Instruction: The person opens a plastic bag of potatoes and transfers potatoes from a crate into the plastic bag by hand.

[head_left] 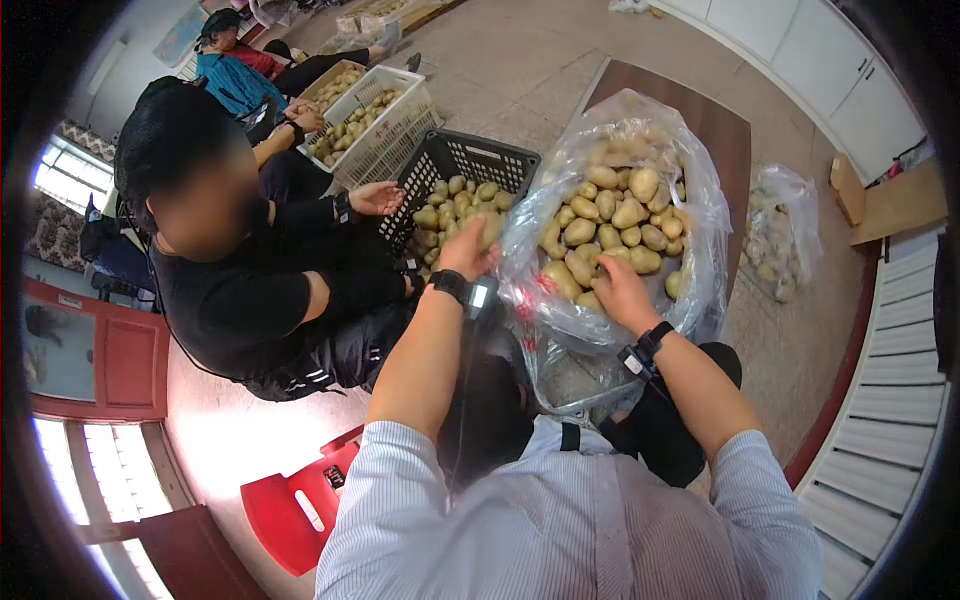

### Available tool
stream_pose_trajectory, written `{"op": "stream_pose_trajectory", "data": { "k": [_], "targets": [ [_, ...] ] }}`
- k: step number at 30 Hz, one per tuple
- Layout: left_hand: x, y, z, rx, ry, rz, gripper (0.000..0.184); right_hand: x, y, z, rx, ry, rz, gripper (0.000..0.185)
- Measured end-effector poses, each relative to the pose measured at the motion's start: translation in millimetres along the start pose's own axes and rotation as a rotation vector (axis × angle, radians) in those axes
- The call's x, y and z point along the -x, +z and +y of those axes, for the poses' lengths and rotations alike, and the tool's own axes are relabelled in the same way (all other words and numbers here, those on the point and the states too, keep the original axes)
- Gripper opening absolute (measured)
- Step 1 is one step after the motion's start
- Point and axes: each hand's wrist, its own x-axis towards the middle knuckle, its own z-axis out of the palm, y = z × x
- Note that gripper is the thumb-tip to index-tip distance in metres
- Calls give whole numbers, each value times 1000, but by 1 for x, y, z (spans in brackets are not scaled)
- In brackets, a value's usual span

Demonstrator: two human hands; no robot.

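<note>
On the right, I saw an open clear plastic bag (708,255) full of potatoes (606,206); left of it, a black crate (480,160) held more. At its right side, my left grip (467,253) was closed around one potato (490,230); my right grip (625,295) curled down onto the bagged ones, clamped or not I couldn't tell.

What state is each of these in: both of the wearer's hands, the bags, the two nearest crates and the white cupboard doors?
Left hand: fingers bent by the black crate, grip unclear
Right hand: fingers bent on potatoes, grip unclear
Large plastic bag: open, holding potatoes
Black crate: open-topped, holding potatoes
White crate: open-topped, holding potatoes
Floor bag: filled, closure unclear
Cupboard doors: shut
</note>
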Motion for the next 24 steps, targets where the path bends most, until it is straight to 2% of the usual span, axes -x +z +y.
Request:
{"op": "stream_pose_trajectory", "data": {
  "k": [4, 8, 11, 14, 15, 16, 17, 19, 21, 23, 24],
  "targets": [
    [-17, -20, -4, 48, 7, 134, 39, 4, 6, -10, 152, -131, -24, 45],
    [-5, -32, 7, 69, 15, 216, 40, -3, 13, -12, 164, -147, -35, 48],
    [-8, -36, 3, 116, 83, 361, 37, -8, 13, -20, 232, -81, -32, 47],
    [-27, -60, -5, 97, 106, 312, 36, -11, 8, -30, 314, 14, -89, 47],
    [-61, -92, -22, -327, 201, 213, 36, -12, 9, -31, 322, 42, -100, 46],
    [-93, -123, -39, -860, 339, 186, 36, -13, 9, -31, 330, 68, -108, 46],
    [-125, -154, -55, -1251, 513, 214, 36, -13, 10, -31, 330, 62, -89, 46],
    [-59, -94, -22, -1749, 540, 352, 38, -16, 13, -27, 306, 111, -64, 44],
    [8, -35, 11, -2052, 664, 334, 32, -20, 11, -24, 222, 174, -46, 43],
    [-75, -85, -28, -1686, 836, 87, 25, -19, 2, -33, 239, 196, -72, 37],
    [-53, -53, -20, -948, 526, 122, 23, -18, 1, -33, 240, 187, -44, 37]
  ]
}}
